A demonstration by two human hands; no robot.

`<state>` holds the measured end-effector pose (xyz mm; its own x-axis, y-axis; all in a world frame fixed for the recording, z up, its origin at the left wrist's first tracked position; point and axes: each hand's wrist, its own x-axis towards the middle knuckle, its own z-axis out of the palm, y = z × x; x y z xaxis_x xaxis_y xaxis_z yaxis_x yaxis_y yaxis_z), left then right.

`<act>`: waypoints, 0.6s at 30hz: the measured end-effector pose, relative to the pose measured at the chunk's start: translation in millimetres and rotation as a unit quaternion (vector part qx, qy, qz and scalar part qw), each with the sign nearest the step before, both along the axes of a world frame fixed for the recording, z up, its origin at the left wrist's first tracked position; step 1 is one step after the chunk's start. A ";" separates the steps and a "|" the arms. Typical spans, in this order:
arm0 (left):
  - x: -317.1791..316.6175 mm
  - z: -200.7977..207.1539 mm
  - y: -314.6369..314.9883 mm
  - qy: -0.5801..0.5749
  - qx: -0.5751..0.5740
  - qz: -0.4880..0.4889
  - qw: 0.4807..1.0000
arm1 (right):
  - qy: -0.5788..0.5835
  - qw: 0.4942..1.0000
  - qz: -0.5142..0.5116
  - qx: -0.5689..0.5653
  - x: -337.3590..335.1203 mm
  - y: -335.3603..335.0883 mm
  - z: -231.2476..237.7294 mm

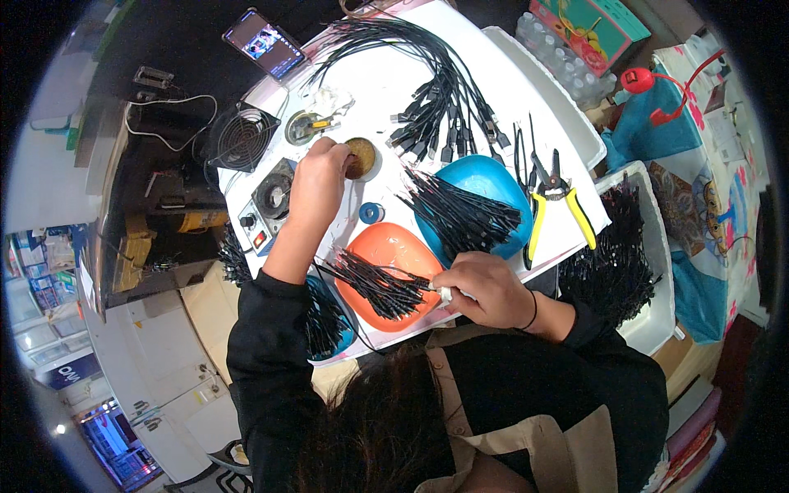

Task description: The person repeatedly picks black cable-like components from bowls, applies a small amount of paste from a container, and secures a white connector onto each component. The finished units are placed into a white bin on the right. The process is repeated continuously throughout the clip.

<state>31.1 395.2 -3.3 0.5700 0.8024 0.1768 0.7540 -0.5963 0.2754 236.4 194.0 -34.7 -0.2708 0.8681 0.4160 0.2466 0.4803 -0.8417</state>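
Note:
My left hand [319, 179] reaches across the white table, its fingers pinched together at the rim of a small round tin [362, 156] with a brownish filling. Whatever those fingertips hold, if anything, is hidden. Closed around a small white piece [444, 293] is my right hand [493, 289], at the near edge of an orange bowl [386, 240]. A bundle of short black cables [382, 287] with bare, reddish ends lies in that bowl. More such cables [468, 209] fill a blue bowl [503, 179] behind my right hand.
Yellow-handled wire strippers [560, 197] lie at the right. Black USB cables [444, 107] spread over the back. Near my left arm stand a control box [261, 234] and a fan [245, 138]. A blue tape roll [371, 213] sits mid-table; a lit phone [265, 45] stands behind.

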 end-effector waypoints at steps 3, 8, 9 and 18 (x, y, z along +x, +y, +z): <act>2.4 -0.3 1.8 0.004 0.011 0.002 1.000 | 0.001 1.000 -0.003 0.011 -0.1 -0.7 0.2; 5.0 0.1 4.2 0.030 0.013 0.002 0.999 | -0.017 1.000 -0.011 0.022 -1.3 -0.5 0.4; 5.4 0.1 4.5 0.032 0.014 0.000 0.999 | -0.024 0.999 -0.011 0.026 -1.7 -0.3 0.1; 11.5 -3.7 5.6 0.064 0.006 0.009 0.998 | -0.038 0.998 -0.015 0.039 -3.5 -1.7 -2.8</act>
<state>42.6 400.8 -7.0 0.5748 0.8105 0.1128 0.7928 -0.5857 0.1686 233.0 192.3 -37.5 -0.2780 0.8422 0.4620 0.3238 0.5350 -0.7804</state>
